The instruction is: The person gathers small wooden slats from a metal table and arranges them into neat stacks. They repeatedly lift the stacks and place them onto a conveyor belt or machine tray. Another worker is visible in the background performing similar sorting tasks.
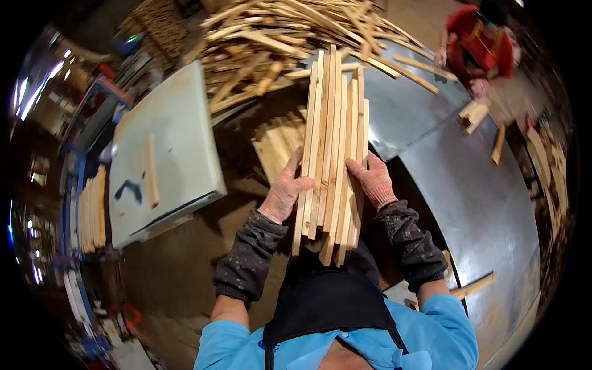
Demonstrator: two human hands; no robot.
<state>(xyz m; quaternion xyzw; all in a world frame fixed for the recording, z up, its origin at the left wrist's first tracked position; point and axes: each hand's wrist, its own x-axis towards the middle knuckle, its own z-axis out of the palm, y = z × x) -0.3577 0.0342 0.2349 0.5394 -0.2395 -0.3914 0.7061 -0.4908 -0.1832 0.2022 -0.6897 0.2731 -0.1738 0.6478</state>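
Note:
Between my two gloved hands is a bundle of long, pale wooden strips (332, 148), standing lengthwise away from me with uneven ends. My left hand (287, 190) presses on the bundle's left side, its thumb lying over the strips. On the opposite side, my right hand (373, 179) grips the bundle, thumb toward the top. Both gloves are pinkish and knitted, with dark sleeve covers above them. Partly hidden behind the bundle and my left hand, a lower stack of wooden strips (271, 148) sits beneath.
A large heap of loose strips (277, 37) lies at the far side. To the left stands a pale machine table (179, 117) with one strip (151, 172) on it. A metal-topped table (481, 179) runs along the right, where a person in red (481, 43) handles short wood pieces (473, 115).

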